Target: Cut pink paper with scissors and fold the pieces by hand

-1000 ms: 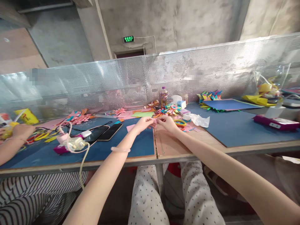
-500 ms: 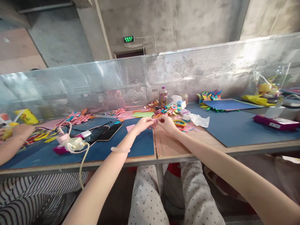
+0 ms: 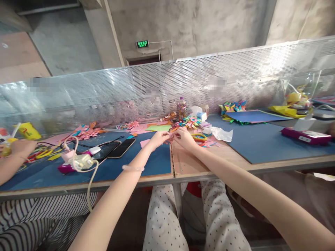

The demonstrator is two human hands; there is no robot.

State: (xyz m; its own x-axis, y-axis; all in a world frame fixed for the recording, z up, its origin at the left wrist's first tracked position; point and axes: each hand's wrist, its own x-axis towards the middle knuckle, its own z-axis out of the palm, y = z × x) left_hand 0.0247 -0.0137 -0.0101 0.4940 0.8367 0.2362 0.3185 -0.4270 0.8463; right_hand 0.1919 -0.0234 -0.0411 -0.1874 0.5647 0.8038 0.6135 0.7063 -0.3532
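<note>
My left hand [image 3: 159, 139] and my right hand [image 3: 184, 138] meet over the table's middle seam, fingertips close together. Both are closed in a pinch on a small piece of pink paper [image 3: 171, 135], mostly hidden by the fingers. Just right of my right hand are scissors with yellow and orange handles [image 3: 199, 137]. A multicoloured paper flower [image 3: 192, 122] lies behind my hands. Coloured paper sheets [image 3: 158, 128] are spread beyond my left hand, and a pink paper square [image 3: 144, 143] is beside its wrist.
A drink bottle [image 3: 181, 108] stands near the perforated metal screen [image 3: 125, 87]. Phones [image 3: 121, 148] and a power strip with cables [image 3: 81, 162] are on the left. Crumpled white plastic [image 3: 222, 134] and a blue board [image 3: 258, 116] are on the right. A co-worker's hand [image 3: 24, 148] is far left.
My right fingers have shifted very slightly around the pink paper. My left hand stays nearly still, and the whole view has drifted a little.
</note>
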